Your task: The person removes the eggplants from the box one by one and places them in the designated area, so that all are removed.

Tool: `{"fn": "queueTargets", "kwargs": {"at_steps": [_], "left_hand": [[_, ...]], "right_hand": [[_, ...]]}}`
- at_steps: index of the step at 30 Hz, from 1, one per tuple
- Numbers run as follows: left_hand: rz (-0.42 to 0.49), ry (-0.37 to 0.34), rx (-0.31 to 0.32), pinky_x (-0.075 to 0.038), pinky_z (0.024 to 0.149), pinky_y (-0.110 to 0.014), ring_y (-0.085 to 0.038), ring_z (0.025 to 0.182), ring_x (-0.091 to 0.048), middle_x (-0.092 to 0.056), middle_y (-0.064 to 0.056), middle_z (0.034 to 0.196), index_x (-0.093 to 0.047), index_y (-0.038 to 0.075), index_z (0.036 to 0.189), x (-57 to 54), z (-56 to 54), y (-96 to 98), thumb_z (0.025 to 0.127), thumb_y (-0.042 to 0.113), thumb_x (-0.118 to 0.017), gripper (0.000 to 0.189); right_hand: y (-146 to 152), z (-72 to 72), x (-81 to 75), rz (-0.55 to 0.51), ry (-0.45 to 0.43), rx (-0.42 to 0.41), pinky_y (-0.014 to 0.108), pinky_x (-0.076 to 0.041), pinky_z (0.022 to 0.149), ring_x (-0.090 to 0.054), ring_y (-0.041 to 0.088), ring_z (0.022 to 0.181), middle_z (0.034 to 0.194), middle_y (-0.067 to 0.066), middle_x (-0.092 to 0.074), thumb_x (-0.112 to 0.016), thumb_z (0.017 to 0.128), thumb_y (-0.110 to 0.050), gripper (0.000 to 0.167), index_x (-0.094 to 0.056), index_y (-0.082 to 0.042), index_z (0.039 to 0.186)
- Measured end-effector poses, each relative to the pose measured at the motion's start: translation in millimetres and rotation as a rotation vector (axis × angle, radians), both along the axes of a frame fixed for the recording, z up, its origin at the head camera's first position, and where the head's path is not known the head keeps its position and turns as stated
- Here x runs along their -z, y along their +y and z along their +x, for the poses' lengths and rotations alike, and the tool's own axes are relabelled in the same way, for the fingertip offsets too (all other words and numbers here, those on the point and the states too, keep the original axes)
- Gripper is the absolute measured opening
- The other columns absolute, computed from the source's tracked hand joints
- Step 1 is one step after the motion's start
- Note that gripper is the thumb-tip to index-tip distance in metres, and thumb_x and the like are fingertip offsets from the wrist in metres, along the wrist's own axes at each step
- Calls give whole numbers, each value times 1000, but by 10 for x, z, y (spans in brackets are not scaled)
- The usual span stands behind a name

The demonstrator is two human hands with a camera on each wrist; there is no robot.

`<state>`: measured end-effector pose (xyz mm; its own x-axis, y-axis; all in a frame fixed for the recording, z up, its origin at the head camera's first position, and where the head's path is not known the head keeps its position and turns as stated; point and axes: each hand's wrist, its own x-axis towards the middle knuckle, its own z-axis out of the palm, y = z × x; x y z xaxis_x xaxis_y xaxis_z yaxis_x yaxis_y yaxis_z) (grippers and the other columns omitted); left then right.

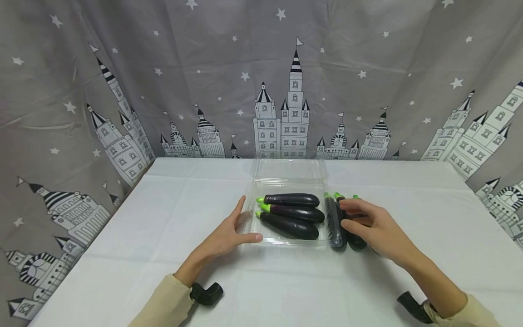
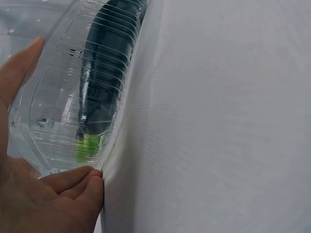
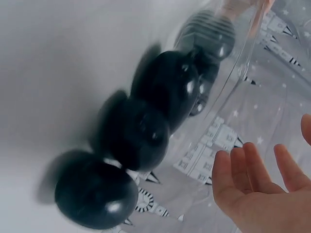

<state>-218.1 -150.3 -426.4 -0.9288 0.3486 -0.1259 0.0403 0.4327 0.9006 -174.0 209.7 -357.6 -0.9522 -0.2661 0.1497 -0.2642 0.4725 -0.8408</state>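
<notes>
A clear plastic clamshell box [image 1: 290, 179] lies with its lid laid back. Three dark eggplants [image 1: 290, 226] with green stem ends lie side by side in it. My left hand [image 1: 222, 236] is spread at the box's left end, thumb by the front corner, fingertips [image 2: 95, 177] at the lower edge of the clear wall. Just outside the box's right wall are three more eggplants [image 1: 336, 227], lengthwise to me and partly behind my right hand [image 1: 373, 227]. That hand hovers over them, fingers loosely bent, apart from the dark rounded ends [image 3: 97, 191] in the right wrist view.
A white cloth [image 1: 163, 204] covers the table. Behind it hangs a grey curtain [image 1: 347, 68] printed with castles and stars. Black wrist mounts [image 1: 207, 294] project from both beige sleeves.
</notes>
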Motion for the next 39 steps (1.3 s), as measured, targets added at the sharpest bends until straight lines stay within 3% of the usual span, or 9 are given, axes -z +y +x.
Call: {"fn": "queueTargets", "kwargs": {"at_steps": [11, 16, 22, 30, 39], "left_hand": [[-9, -6, -5, -19, 115, -51, -29, 146, -23, -27, -19, 158, 1, 23, 160, -6, 3, 1, 77, 42, -84, 120], [-10, -6, -3, -19, 115, -51, -29, 146, -23, -28, -19, 158, 1, 22, 160, -15, 7, -5, 77, 44, -84, 121], [-32, -11, -12, -20, 115, -53, -29, 146, -23, -27, -17, 158, 0, 25, 160, 5, -4, -8, 78, 43, -83, 118], [-28, -10, -10, -20, 115, -52, -29, 146, -23, -27, -17, 158, 0, 25, 160, 16, -10, -10, 78, 44, -82, 118], [-8, -5, 0, -20, 115, -50, -29, 146, -23, -27, -19, 158, 1, 24, 160, 0, -1, -7, 78, 43, -82, 118]], "right_hand": [[-198, -28, 92, 0, -16, -50, 38, -51, 91, -63, 31, 108, 127, 21, -58, -68, 94, -13, 44, -57, 1, 134], [-300, -54, 149, -17, 26, -80, 36, -52, 90, -62, 34, 108, 127, 20, -60, -68, 93, -11, 41, -59, 1, 131], [-398, -93, 245, -72, 22, -101, 30, -54, 84, -64, 29, 102, 124, 21, -60, -67, 93, -7, 38, -59, 4, 128], [-533, -157, 276, -38, 34, -115, 43, -45, 101, -57, 31, 118, 127, 15, -61, -68, 93, -14, 40, -60, 1, 129], [-712, -231, 302, -25, 5, -172, 48, -45, 100, -55, 33, 119, 129, 17, -59, -68, 94, -16, 42, -59, 3, 131]]}}
